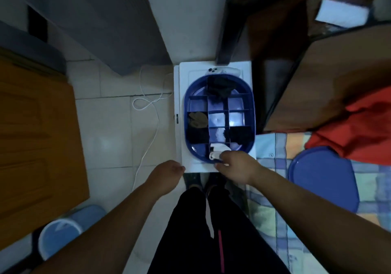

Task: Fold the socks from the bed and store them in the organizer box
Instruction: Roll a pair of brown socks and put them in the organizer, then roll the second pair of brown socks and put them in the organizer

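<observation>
placement step: the right hand (237,167) pinches a folded white sock (216,149) and holds it over the near middle compartment of the blue organizer box (251,112), at the rim closest to the person. fingers curl around the sock's near end, so the bundle stays folded while it is lowered between the dividers. the left hand (168,171) hangs beside and slightly nearer than the right hand, fingers loosely curled, holding nothing; it appears to touch or hover at the near corner of the white stand (179,112) under the box, contact cannot be confirmed. beyond the right hand, several compartments hold dark socks (221,87) and one holds an olive pair (197,119); the central cells show bare floor, so capacity remains. the blue lid (323,178) lies to the right of the right hand on the checked bedspread (275,146), off the box to keep the compartments accessible.
</observation>
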Action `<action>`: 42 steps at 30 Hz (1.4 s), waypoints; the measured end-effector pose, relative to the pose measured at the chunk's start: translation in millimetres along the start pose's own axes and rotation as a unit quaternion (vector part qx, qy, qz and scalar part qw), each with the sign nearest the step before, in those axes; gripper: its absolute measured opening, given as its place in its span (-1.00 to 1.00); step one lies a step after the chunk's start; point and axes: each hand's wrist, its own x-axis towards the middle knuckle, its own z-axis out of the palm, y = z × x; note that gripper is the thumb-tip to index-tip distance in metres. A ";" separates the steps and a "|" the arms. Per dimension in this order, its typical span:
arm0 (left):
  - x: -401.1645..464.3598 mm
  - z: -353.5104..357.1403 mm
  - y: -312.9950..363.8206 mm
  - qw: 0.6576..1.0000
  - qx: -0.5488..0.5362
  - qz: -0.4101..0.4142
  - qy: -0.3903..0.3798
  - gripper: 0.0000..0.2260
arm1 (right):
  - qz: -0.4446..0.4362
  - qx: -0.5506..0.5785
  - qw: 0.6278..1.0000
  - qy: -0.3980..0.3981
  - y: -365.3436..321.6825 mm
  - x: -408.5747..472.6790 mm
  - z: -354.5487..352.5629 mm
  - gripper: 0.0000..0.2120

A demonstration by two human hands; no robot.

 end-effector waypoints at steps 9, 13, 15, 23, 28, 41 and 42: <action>-111.7 -9.1 7.0 0.994 0.099 0.051 -0.004 -0.73 | 0.013 0.004 0.999 -0.049 2.2 -121.3 11.9 -0.68; -131.6 -21.6 -2.0 0.975 0.200 0.085 -0.046 -0.78 | 0.060 0.045 0.997 -0.030 7.8 -168.2 20.1 -0.64; -133.2 -30.6 -8.6 0.967 0.224 0.106 -0.061 -0.83 | 0.103 0.086 0.991 0.009 7.9 -186.8 23.5 -0.70; -105.3 -69.9 -14.9 0.942 0.308 0.101 -0.083 -0.79 | 0.269 0.338 0.874 0.222 6.6 -248.8 83.4 -0.68; -92.5 -58.3 11.3 0.902 0.402 0.129 -0.091 -0.77 | 0.326 0.424 0.794 0.288 -9.0 -286.7 159.2 -0.73; -139.1 92.0 32.4 0.734 0.632 0.209 -0.136 -0.78 | 0.410 0.654 0.514 0.376 -46.8 -402.6 417.3 -0.74; -148.5 112.7 29.4 0.728 0.637 0.214 -0.138 -0.79 | 0.415 0.666 0.493 0.377 -53.0 -411.3 441.6 -0.75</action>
